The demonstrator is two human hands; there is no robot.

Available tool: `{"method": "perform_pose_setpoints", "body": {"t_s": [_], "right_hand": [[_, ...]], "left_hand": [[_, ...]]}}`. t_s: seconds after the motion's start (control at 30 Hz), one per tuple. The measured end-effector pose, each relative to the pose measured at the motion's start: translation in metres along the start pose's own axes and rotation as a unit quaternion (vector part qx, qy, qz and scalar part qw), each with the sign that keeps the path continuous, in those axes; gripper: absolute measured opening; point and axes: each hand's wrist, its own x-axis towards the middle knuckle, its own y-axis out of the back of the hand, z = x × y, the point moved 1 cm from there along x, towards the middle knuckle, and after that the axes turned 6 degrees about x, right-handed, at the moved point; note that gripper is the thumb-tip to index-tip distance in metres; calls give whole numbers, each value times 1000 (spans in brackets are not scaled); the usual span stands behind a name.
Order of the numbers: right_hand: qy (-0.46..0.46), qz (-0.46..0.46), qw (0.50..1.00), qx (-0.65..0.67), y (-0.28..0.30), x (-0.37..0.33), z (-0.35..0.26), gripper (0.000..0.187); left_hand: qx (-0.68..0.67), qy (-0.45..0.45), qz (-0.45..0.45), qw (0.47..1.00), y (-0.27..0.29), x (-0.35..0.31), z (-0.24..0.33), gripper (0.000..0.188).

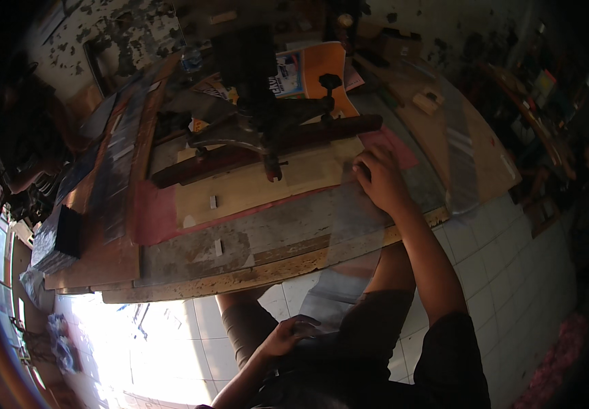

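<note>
Right hand [378,178]: reaching forward over the bench [240,276], fingers [363,165] curled down and pressing on the far end of a clear sheet [356,225]. No pinch seen; looks like a flat hold with bent fingertips, nothing enclosed.

Sheet: translucent strip, long axis running from those fingers back toward the body, over the bench edge and down to the lap. Near end hangs past the edge, between the knees.

Left hand [288,335]: low at the lap, fingers loosely closed at the sheet's near end. Probably gripping the sheet's lower corner, but glare and shadow there make it hard to confirm.

So the sheet spans hand to hand: the far end under the right fingers, the near end at the left.

Just beyond the right fingers: a pink board [393,146]. To their left, a dark clamp [267,129] standing on a tan board [253,184]. Further beyond, an orange book [322,68].

White floor tiles [506,273] below and right of the bench.
</note>
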Motion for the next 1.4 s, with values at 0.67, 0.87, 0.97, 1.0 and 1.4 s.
{"method": "perform_pose_setpoints", "body": {"t_s": [0.67, 0.87, 0.97, 1.0, 1.4], "right_hand": [[22, -61, 997, -39, 25, -16, -6, 13], [-72, -307, 949, -22, 57, -17, -45, 13], [12, -247, 968, -31, 53, -37, -42, 14], [25, -208, 977, -46, 53, -39, -55, 13], [-63, -194, 924, 324, -14, -187, -204, 9]], "left_hand": [[22, -45, -4, 999, -7, -24, 24, 34], [37, -46, 20, 998, -9, -32, 32, 32], [45, -56, 8, 997, -10, -31, 35, 32], [38, -60, 16, 997, -11, -35, 35, 31], [150, -93, -8, 984, -8, -90, 26, 38]]}}
